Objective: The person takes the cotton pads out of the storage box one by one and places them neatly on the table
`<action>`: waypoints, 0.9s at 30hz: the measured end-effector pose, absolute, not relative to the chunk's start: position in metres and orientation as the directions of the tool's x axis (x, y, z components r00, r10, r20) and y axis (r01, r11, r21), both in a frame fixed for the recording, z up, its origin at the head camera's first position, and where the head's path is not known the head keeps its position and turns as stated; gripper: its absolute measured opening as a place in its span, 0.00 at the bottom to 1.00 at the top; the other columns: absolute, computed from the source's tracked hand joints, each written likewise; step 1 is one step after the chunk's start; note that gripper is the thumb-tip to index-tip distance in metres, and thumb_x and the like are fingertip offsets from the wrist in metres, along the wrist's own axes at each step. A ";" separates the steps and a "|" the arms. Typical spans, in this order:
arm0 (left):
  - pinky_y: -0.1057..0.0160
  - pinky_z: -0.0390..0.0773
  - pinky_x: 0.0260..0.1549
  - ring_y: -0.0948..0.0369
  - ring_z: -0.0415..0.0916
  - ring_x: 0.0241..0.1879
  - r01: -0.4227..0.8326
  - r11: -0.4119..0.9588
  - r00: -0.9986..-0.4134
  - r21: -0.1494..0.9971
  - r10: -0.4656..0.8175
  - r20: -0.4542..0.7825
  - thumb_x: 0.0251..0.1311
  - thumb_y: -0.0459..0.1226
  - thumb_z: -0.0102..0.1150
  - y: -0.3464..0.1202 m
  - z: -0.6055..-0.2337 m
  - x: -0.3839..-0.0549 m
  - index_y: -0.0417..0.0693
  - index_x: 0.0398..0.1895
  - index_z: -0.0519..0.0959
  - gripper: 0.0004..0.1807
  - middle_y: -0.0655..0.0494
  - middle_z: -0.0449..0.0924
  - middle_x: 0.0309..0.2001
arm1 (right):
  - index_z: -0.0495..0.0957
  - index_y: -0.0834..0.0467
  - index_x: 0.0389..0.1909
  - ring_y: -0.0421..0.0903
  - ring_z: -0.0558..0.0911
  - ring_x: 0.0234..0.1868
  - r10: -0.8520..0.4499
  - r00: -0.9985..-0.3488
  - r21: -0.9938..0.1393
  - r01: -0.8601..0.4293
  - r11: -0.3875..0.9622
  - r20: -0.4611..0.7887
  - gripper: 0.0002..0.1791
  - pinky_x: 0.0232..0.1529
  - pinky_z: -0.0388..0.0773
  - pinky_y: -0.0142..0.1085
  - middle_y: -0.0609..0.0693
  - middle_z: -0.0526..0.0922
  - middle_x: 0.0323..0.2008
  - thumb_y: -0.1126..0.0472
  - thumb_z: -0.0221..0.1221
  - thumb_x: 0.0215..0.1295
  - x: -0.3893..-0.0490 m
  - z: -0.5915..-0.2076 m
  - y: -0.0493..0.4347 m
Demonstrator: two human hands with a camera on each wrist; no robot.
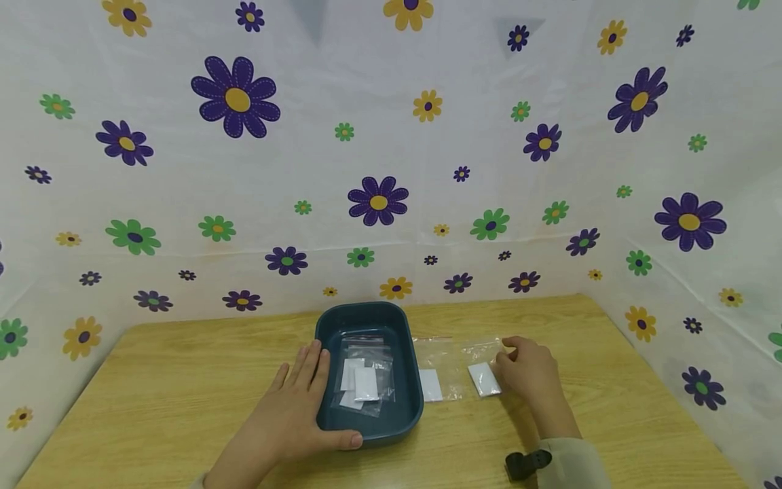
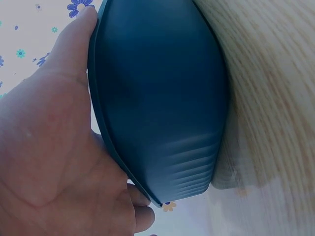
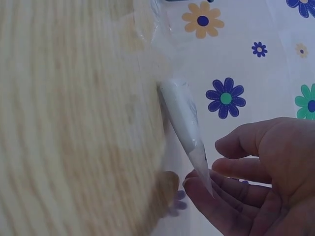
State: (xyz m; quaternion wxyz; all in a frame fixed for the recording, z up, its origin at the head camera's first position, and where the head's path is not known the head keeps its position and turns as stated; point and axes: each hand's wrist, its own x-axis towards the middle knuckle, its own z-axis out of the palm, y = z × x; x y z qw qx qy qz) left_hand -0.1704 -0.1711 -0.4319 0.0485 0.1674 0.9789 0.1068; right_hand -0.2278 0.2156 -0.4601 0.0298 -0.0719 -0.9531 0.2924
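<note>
Clear bag [image 1: 485, 378] just left of right fingers [image 1: 518, 343], edge touching them.

Dark teal tray [image 1: 411, 370], white flower-patterned backdrop [image 1: 391, 153]

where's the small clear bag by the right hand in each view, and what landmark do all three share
Head: the clear bag lies right of the blue tray, at the right hand.
Left wrist: not seen.
Right wrist: centre, its lower tip at the fingers.
Shared landmark: flowered backdrop.

Tray wall [image 1: 328, 409] between left hand [image 1: 290, 411] and inner bags [image 1: 366, 385], open air above, flowered cloth [image 1: 305, 156] behind
</note>
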 end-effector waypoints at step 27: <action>0.37 0.44 0.73 0.44 0.32 0.79 0.314 0.920 -0.938 0.236 0.339 -0.070 0.33 0.86 0.47 -0.171 -0.429 -0.170 0.40 0.80 0.46 0.78 0.41 0.34 0.80 | 0.81 0.60 0.54 0.47 0.82 0.36 0.089 -0.996 -0.729 0.053 0.683 0.010 0.18 0.33 0.80 0.37 0.54 0.85 0.41 0.60 0.57 0.66 -0.226 -0.451 0.201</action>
